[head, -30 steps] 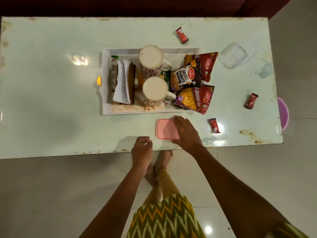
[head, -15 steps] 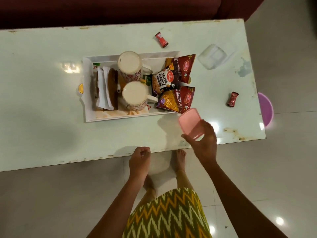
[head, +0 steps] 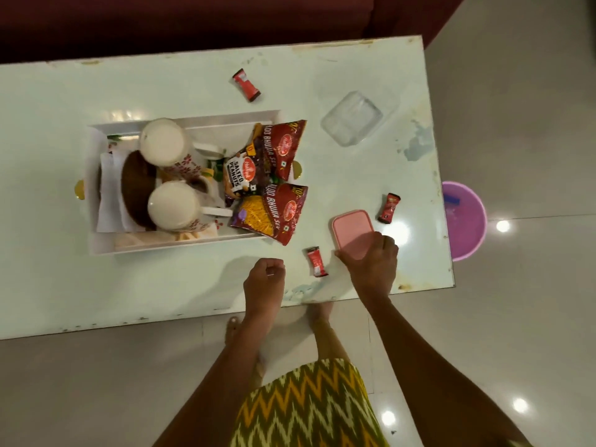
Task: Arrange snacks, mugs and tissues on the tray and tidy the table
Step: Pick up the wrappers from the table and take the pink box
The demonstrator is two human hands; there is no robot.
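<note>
Head view: right hand (head: 371,262) grips the flat pink plastic lid (head: 353,233) by its near edge; the clear square plastic container (head: 353,119) lies well beyond it, straight ahead. Left hand (head: 264,279), a closed, seemingly empty fist, is farther off.

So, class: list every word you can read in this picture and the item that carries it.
"SALTED PEANUTS": dark peanut packet on the tray.
"BHUJIA SEV": near red snack packet.
"BHUJIA SEV", partly hidden: far red snack packet.
Brand logos and small candy wrappers: too blurred to read.
</note>
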